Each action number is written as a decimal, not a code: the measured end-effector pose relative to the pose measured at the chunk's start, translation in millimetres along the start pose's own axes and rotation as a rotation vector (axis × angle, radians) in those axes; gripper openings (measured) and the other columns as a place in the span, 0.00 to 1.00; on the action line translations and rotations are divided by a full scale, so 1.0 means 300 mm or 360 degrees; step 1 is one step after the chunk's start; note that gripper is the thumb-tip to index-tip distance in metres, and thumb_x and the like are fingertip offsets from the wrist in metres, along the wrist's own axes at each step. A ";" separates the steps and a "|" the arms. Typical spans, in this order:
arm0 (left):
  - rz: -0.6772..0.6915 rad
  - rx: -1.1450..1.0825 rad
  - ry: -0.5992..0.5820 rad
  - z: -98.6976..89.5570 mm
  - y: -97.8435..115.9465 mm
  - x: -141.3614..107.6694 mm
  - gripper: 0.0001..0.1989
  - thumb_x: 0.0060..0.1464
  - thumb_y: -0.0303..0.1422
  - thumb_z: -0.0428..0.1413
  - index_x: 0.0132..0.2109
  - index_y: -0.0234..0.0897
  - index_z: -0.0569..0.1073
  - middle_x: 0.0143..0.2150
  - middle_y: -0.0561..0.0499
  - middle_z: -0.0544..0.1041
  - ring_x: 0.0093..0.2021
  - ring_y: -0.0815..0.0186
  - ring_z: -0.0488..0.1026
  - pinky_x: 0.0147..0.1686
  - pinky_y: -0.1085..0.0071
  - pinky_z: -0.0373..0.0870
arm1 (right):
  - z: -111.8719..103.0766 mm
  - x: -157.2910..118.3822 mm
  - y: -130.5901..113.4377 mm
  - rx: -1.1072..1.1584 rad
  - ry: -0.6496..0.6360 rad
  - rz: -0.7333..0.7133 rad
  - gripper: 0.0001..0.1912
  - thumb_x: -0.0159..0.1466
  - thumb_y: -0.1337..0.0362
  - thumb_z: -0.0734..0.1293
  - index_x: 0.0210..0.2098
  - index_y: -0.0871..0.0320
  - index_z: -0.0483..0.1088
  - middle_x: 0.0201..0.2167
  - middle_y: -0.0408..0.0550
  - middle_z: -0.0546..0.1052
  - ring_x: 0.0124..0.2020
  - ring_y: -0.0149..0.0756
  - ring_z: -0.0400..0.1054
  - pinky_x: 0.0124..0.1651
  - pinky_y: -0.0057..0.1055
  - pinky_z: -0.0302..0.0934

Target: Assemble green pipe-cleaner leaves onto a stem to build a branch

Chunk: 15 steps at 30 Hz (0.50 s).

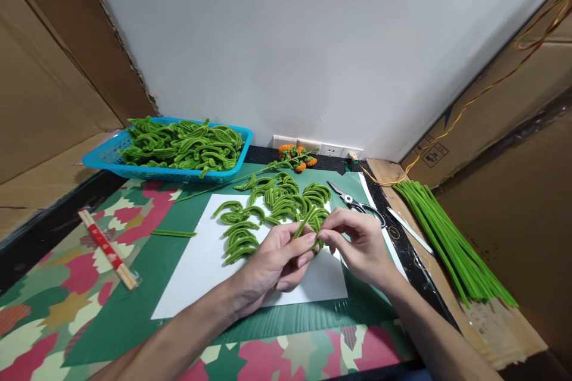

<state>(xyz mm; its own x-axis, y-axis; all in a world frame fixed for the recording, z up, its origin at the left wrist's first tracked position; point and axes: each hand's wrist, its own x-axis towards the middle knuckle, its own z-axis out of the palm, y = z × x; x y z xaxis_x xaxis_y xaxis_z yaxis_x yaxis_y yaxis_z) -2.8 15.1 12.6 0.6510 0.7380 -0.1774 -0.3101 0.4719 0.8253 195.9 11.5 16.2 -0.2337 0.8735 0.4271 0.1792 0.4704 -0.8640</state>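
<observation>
Between my two hands is a green fuzzy pipe cleaner (pixel 305 221), bent and partly hidden by my fingers. My left hand (pixel 286 253) grips it between thumb and fingers. Thumb and forefinger of my right hand (pixel 355 241) pinch it at the other side. Beneath and behind them, curved green pipe-cleaner pieces (pixel 241 241) lie in groups on a white sheet of paper (pixel 187 292). Past my right hand rests a pair of scissors (pixel 348 198) with dark handles, its blades pointing to the back left.
A blue basket (pixel 210 175) heaped with green pieces stands back left. Straight green pipe cleaners (pixel 456 244) lie at right on cardboard. Wrapped chopsticks (pixel 107 248) and one short green piece (pixel 173 233) are at left. An orange-flowered stem (pixel 297 158) lies near the wall sockets (pixel 333 150).
</observation>
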 end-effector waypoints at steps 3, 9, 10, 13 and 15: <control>0.0066 0.0060 0.0051 0.005 -0.005 0.001 0.19 0.63 0.45 0.65 0.38 0.36 0.69 0.26 0.60 0.68 0.12 0.83 0.55 0.11 0.84 0.45 | 0.012 -0.004 -0.001 -0.0047 0.0064 -0.0036 0.09 0.71 0.59 0.73 0.34 0.55 0.77 0.28 0.45 0.77 0.28 0.34 0.69 0.29 0.30 0.63; 0.0125 0.0136 0.0111 0.007 -0.015 0.005 0.21 0.61 0.46 0.67 0.36 0.36 0.68 0.24 0.60 0.69 0.11 0.82 0.57 0.11 0.84 0.48 | 0.046 -0.013 0.005 -0.0049 0.0156 -0.0099 0.09 0.71 0.63 0.70 0.33 0.55 0.74 0.27 0.44 0.75 0.26 0.33 0.67 0.29 0.29 0.61; 0.0136 0.0146 0.0108 0.007 -0.016 0.006 0.21 0.61 0.46 0.67 0.36 0.36 0.68 0.24 0.60 0.69 0.11 0.81 0.58 0.11 0.84 0.49 | 0.048 -0.012 0.007 -0.0042 0.0169 -0.0108 0.09 0.71 0.63 0.70 0.33 0.56 0.74 0.27 0.43 0.75 0.26 0.32 0.67 0.29 0.29 0.61; 0.0181 0.0144 0.0151 0.004 -0.016 0.008 0.20 0.62 0.46 0.66 0.37 0.36 0.68 0.23 0.61 0.69 0.11 0.81 0.58 0.11 0.85 0.50 | 0.040 -0.005 0.014 -0.0028 0.0158 -0.0082 0.09 0.70 0.64 0.71 0.33 0.56 0.75 0.27 0.43 0.76 0.26 0.32 0.68 0.29 0.29 0.62; 0.0178 0.0133 0.0198 0.004 -0.015 0.008 0.20 0.61 0.45 0.66 0.37 0.36 0.69 0.22 0.61 0.68 0.11 0.81 0.58 0.12 0.85 0.50 | 0.025 0.004 0.017 -0.0056 0.0093 -0.0040 0.09 0.70 0.62 0.72 0.33 0.56 0.77 0.27 0.43 0.77 0.27 0.33 0.69 0.31 0.29 0.64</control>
<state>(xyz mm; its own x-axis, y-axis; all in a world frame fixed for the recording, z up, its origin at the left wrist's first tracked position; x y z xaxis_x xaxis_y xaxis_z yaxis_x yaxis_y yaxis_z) 0.9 14.2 9.3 0.5233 0.8401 -0.1428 -0.3136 0.3457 0.8844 189.3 13.8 10.4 -0.1825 0.8666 0.4644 0.2079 0.4956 -0.8433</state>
